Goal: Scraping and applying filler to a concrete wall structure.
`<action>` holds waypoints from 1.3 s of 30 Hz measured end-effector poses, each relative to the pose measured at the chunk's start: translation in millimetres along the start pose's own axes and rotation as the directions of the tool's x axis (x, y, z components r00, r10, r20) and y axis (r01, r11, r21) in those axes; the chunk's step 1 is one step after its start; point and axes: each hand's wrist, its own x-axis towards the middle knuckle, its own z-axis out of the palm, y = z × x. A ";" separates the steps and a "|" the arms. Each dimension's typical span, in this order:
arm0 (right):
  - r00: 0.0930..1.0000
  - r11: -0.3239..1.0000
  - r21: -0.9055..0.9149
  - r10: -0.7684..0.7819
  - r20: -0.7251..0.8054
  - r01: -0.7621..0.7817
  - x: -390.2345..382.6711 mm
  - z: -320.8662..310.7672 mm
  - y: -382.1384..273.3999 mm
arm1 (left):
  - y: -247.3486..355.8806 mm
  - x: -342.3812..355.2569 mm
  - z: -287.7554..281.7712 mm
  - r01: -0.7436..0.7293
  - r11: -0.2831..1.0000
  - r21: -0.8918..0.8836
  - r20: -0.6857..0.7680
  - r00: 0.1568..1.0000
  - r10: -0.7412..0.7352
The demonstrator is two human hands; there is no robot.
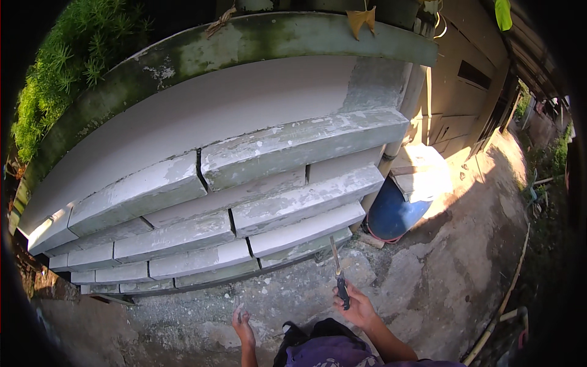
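My right hand (358,307) is wrapped round the black handle of a tool with a long narrow metal blade (335,255). The blade points up and away from me, toward the stepped wall; whether it is a knife or a scraper does not show. At lower centre, my left hand (243,326) is raised with its fingers curled. Something thin and grey seems to stick up from its fingertips, too small to name. Before me stands the wall, with staggered ledges (306,137) in worn, patchy grey-white paint. Above them runs a smooth white band (244,92). Both hands are apart from the wall.
A mossy green-stained rim (244,40) tops the wall, with leafy plants (58,79) at left. A blue container (394,211) with a pale cover stands at its right end, beside a pipe (386,165). Rough concrete ground (422,275) lies below; a long pole (507,300) is at right.
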 end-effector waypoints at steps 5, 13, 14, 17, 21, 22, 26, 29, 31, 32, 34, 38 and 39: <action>0.994 0.949 -0.300 -0.083 0.072 0.100 -10.5 9.2 -29.7 | -12.3 31.4 9.0 -0.130 0.980 0.151 0.080 0.990 0.119; 0.929 0.786 -0.549 -0.368 -0.049 0.283 -18.1 -17.3 -73.0 | 44.5 -8.2 96.3 -0.335 0.916 0.220 0.235 0.930 0.284; 0.915 0.726 -0.628 -0.400 -0.054 0.280 -14.9 -19.9 -83.7 | 36.8 -12.2 98.9 -0.334 0.915 0.226 0.218 0.933 0.286; 0.905 0.632 -0.731 -0.423 -0.046 0.258 -1.7 -16.9 -123.3 | 14.6 -23.7 112.6 -0.278 0.920 0.275 0.198 0.953 0.229; 0.887 0.295 -0.910 -0.441 0.140 0.291 26.6 -13.1 -198.6 | 28.8 -48.5 158.0 -0.343 0.862 0.373 0.045 0.935 0.352; 0.886 0.274 -0.913 -0.434 0.164 0.303 32.1 -4.5 -215.8 | 43.0 -56.9 173.8 -0.299 0.812 0.502 -0.020 0.934 0.356; 0.889 0.230 -0.933 -0.431 0.156 0.275 45.4 14.9 -275.0 | 121.8 -41.3 234.0 -0.476 0.388 0.789 -0.030 0.601 0.798; 0.878 0.182 -0.921 -0.410 0.247 0.344 55.1 8.2 -308.7 | 192.8 -10.6 272.0 -0.481 0.277 0.831 -0.017 0.477 0.879; 0.893 0.161 -0.932 -0.377 0.247 0.325 65.5 1.9 -325.7 | 251.3 -3.6 303.9 -0.478 0.127 0.869 0.069 0.373 0.925; 0.907 0.170 -0.938 -0.354 0.227 0.301 69.2 -6.4 -331.5 | 273.6 -1.1 319.6 -0.499 0.028 0.866 0.142 0.298 0.944; 0.925 0.181 -0.941 -0.306 0.223 0.287 75.9 -18.1 -342.2 | 297.1 11.2 347.4 -0.501 -0.149 0.853 0.340 0.314 0.886; 0.947 0.226 -0.937 -0.240 0.213 0.268 77.6 -13.9 -344.5 | 310.3 37.9 402.6 -0.267 -0.186 0.945 0.257 0.258 0.932; 0.946 0.230 -0.936 -0.245 0.210 0.267 78.4 -16.2 -347.6 | 317.4 40.4 417.3 -0.249 -0.148 0.957 0.226 0.326 0.918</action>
